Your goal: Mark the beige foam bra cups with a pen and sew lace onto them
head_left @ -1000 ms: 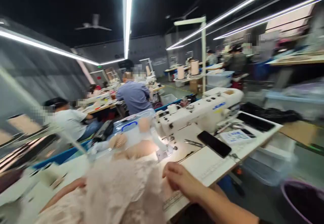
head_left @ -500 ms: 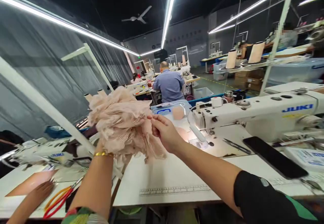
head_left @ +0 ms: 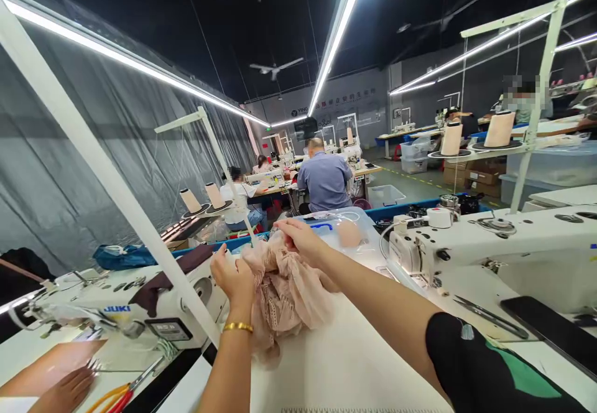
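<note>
A bunched pale-pink lace fabric (head_left: 289, 295) hangs in folds between my two hands, low over the white table. On its left side, my left hand (head_left: 233, 279) has its fingers curled in and grips the fabric's edge, with a gold bracelet at the wrist. My right hand (head_left: 301, 239) pinches the top of the cloth from above, its fingertips partly hidden. Right of the cloth stands a white sewing machine (head_left: 466, 245). Tweezers (head_left: 489, 316) and a black phone (head_left: 550, 332) lie on its bed and table.
A clear plastic box (head_left: 368, 229) with a round pink piece stands behind the cloth. On the left, a co-worker's hand (head_left: 69, 391) rests by orange-handled scissors (head_left: 125, 394) and another sewing machine (head_left: 121, 307). A white slanted post (head_left: 153, 239) rises near my left arm. Thread cones (head_left: 452, 139) stand at right.
The fabric has come down from a raised bundle and now hangs lower. My left hand, earlier hidden behind it, shows at its left side. The view has shifted left.
</note>
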The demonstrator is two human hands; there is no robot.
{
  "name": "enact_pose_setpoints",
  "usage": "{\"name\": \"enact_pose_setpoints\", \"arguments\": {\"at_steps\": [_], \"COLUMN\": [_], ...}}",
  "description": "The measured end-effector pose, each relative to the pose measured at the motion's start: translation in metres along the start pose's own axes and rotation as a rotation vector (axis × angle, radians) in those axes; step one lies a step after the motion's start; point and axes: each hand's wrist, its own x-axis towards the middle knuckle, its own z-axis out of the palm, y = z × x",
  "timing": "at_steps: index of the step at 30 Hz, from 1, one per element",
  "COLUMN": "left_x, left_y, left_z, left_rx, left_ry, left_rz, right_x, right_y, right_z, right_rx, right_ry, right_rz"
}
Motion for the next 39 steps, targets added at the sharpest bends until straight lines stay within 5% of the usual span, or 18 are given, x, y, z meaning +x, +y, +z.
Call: {"name": "enact_pose_setpoints", "arguments": {"at_steps": [3, 8, 12, 17, 24, 28, 31, 35, 37, 39], "left_x": [0.016, 0.026, 0.019, 0.029, 0.076, 0.109, 0.125, 0.110, 0.087, 0.061], "left_y": [-0.004, 0.015, 0.015, 0.009, 0.031, 0.023, 0.007, 0.010, 0.029, 0.054], "left_z": [0.029, 0.064, 0.080, 0.071, 0.021, -0.020, -0.027, -0.001, 0.022, 0.047], "left_rx": [-0.024, -0.319, -0.350, -0.279, -0.104, 0.121, 0.222, 0.181, -0.020, -0.484], "left_ry": [0.081, -0.332, -0.295, -0.143, 0.013, 0.076, -0.051, -0.216, -0.323, -0.470], "left_rz": [-0.148, -0.235, -0.314, -0.214, 0.248, -0.111, -0.289, -0.366, -0.390, -0.489], "right_x": [-0.006, -0.020, -0.024, -0.016, -0.003, -0.006, -0.012, -0.022, -0.029, -0.037], "right_y": [-0.012, -0.028, -0.026, -0.001, 0.044, 0.052, 0.045, 0.019, 0.003, -0.010], "right_z": [-0.001, 0.000, -0.006, -0.029, -0.059, -0.077, -0.080, -0.065, -0.055, -0.047], "right_rx": [0.017, 0.054, 0.083, 0.090, 0.064, 0.107, 0.150, 0.194, 0.210, 0.219], "right_ry": [-0.050, -0.088, -0.014, 0.253, 0.517, 0.628, 0.594, 0.461, 0.403, 0.359], "right_rz": [-0.033, -0.084, -0.092, -0.058, 0.128, 0.177, 0.165, 0.062, -0.012, -0.082]}}
